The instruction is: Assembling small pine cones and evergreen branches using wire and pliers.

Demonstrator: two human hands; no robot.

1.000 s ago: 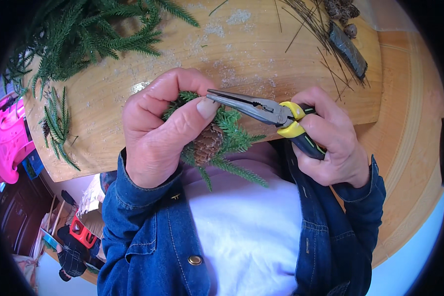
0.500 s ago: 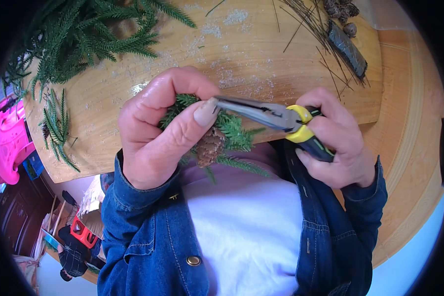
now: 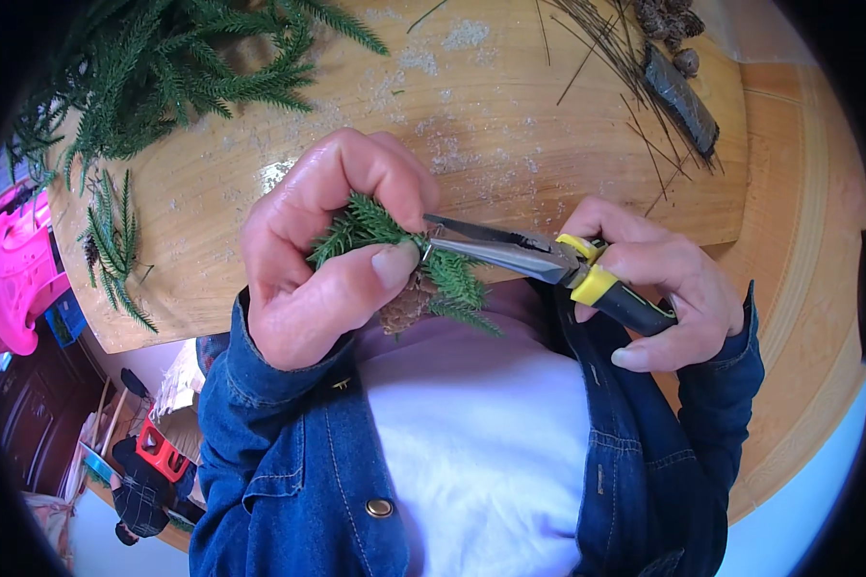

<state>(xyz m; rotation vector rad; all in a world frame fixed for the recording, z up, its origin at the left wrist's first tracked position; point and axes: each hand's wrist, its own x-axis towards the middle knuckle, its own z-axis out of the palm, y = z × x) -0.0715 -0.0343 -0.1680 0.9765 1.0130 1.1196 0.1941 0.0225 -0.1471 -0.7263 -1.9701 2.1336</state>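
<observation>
My left hand [image 3: 332, 245] pinches a small bunch of green fir sprigs [image 3: 452, 279] with a brown pine cone [image 3: 409, 306] hanging under the thumb. In my right hand [image 3: 659, 279] are needle-nose pliers [image 3: 534, 255] with yellow and black handles. Their jaws are parted, and the tips reach the bunch beside my left thumb and forefinger. A small shiny bit, perhaps wire, shows at the thumb tip. The stems inside my left hand are hidden.
A heap of fir branches [image 3: 183, 72] covers the table's far left, with a loose sprig [image 3: 115, 250] nearer. Thin wires [image 3: 601, 48], a dark wrapped bundle [image 3: 680, 101] and pine cones [image 3: 669, 21] lie far right. White grains dot the wooden table [image 3: 510, 115]. Another person [image 3: 142, 495] is at lower left.
The pliers' jaws have opened and their handles have spread in my right hand, which has shifted slightly right and down. My left hand has turned the bunch a little.
</observation>
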